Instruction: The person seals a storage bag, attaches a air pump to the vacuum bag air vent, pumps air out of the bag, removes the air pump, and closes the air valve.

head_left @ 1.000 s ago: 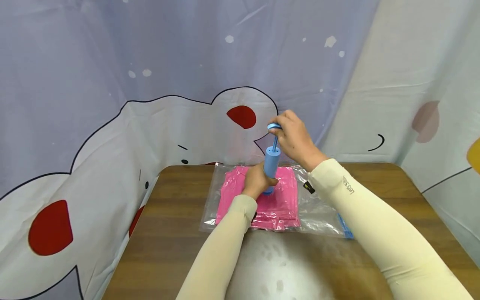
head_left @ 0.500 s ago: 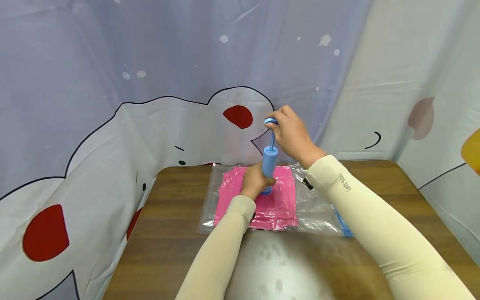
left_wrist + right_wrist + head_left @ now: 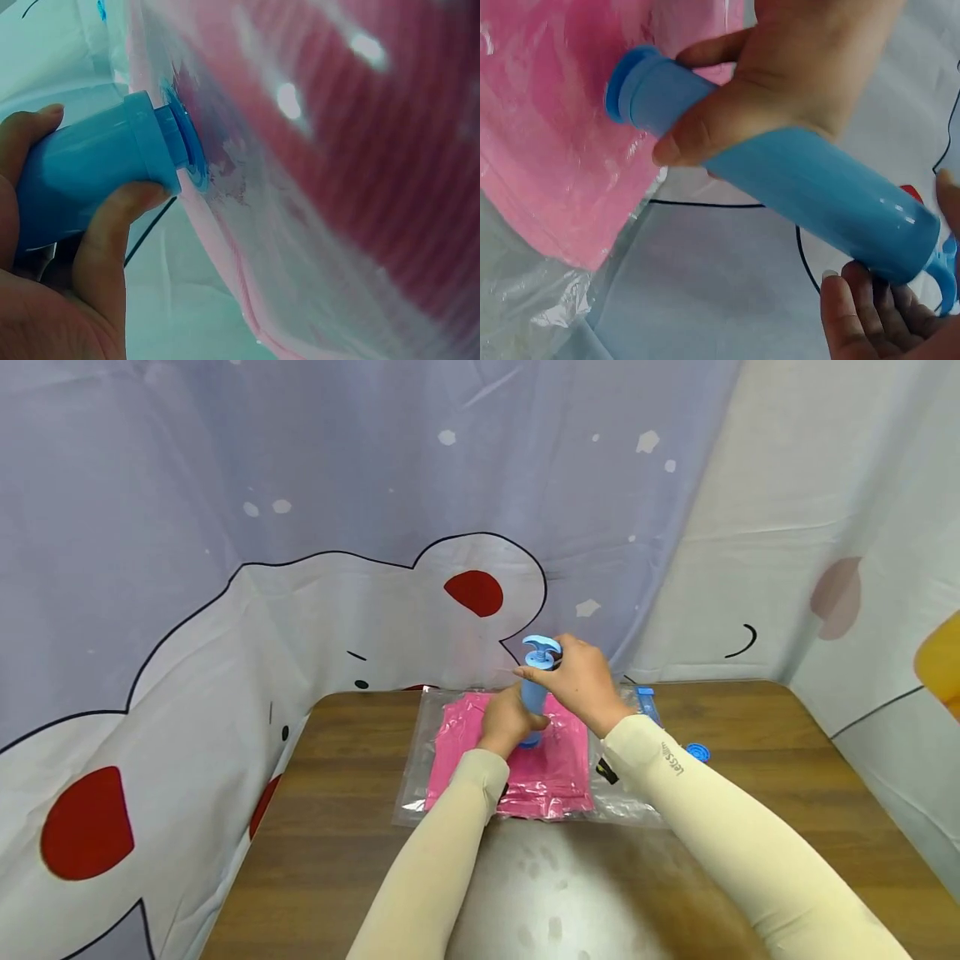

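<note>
A blue hand pump (image 3: 534, 695) stands upright on a clear plastic bag (image 3: 411, 793) with a pink folded item (image 3: 457, 760) inside. My left hand (image 3: 508, 720) grips the lower barrel; in the left wrist view its thumb and fingers wrap the pump (image 3: 82, 169), whose base meets a round blue valve (image 3: 187, 139) on the bag. My right hand (image 3: 588, 681) holds the top of the barrel, thumb in front and fingers behind. The T-shaped handle (image 3: 542, 643) sits close over the barrel top, its rod mostly inside. In the right wrist view, right fingers (image 3: 866, 307) touch the barrel end.
Right of my right forearm, a blue ridged disc (image 3: 698, 752) lies on the brown wooden table (image 3: 795, 810). A blue strip (image 3: 647, 702) shows at the bag's far right. Behind the table hangs a patterned cloth (image 3: 352, 610).
My right hand has come down from the raised handle to the barrel top, and the rod has gone in. The blue disc has come into sight. My left hand stays on the barrel.
</note>
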Motion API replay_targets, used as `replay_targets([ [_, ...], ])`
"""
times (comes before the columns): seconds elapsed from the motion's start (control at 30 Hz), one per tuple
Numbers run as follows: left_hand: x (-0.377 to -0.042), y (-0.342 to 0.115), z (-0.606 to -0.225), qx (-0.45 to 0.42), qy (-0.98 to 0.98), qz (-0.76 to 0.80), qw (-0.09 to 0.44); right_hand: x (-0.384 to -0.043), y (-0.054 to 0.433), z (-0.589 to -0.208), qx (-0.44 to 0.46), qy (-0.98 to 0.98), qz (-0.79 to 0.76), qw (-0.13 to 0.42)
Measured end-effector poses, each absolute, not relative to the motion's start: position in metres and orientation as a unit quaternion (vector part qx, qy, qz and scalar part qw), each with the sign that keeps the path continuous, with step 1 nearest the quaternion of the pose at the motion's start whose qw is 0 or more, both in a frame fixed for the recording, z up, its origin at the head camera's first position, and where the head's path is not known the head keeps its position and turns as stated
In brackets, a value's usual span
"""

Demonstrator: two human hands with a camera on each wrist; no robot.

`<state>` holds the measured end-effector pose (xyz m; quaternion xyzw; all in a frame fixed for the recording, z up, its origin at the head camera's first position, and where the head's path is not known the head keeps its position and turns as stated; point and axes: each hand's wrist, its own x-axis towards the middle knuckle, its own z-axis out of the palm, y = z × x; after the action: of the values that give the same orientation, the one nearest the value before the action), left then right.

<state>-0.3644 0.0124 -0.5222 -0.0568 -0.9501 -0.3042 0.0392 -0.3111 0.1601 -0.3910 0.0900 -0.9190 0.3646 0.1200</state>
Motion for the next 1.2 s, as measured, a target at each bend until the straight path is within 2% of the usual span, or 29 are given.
replay_targets([
  [0.13, -0.348, 0.015, -0.502, -0.044, -0.946, -0.321, 0.023, -0.309, 0.156, -0.396, 0.077, -0.917, 0.365, 0.144],
  [0.27, -0.372, -0.006, -0.531, -0.097, -0.930, -0.355, -0.011, -0.308, 0.154, -0.400, 0.062, -0.916, 0.368, 0.150],
  [0.37, -0.399, -0.041, -0.563, -0.103, -0.941, -0.321, -0.006, -0.307, 0.153, -0.402, 0.055, -0.918, 0.366, 0.145],
  [0.5, -0.408, -0.088, -0.574, -0.050, -0.980, -0.190, -0.036, -0.307, 0.152, -0.403, 0.043, -0.920, 0.364, 0.138],
  [0.6, -0.402, -0.108, -0.576, -0.061, -0.985, -0.150, -0.062, -0.306, 0.152, -0.401, 0.041, -0.922, 0.362, 0.130],
  [0.93, -0.376, -0.102, -0.565, -0.063, -0.984, -0.165, -0.019, -0.308, 0.159, -0.403, 0.057, -0.912, 0.395, 0.095],
  [1.07, -0.367, -0.094, -0.554, -0.068, -0.985, -0.157, -0.019, -0.309, 0.168, -0.400, 0.072, -0.898, 0.431, 0.054],
  [1.2, -0.374, -0.096, -0.562, -0.066, -0.985, -0.156, -0.024, -0.312, 0.174, -0.396, 0.080, -0.874, 0.480, -0.001],
])
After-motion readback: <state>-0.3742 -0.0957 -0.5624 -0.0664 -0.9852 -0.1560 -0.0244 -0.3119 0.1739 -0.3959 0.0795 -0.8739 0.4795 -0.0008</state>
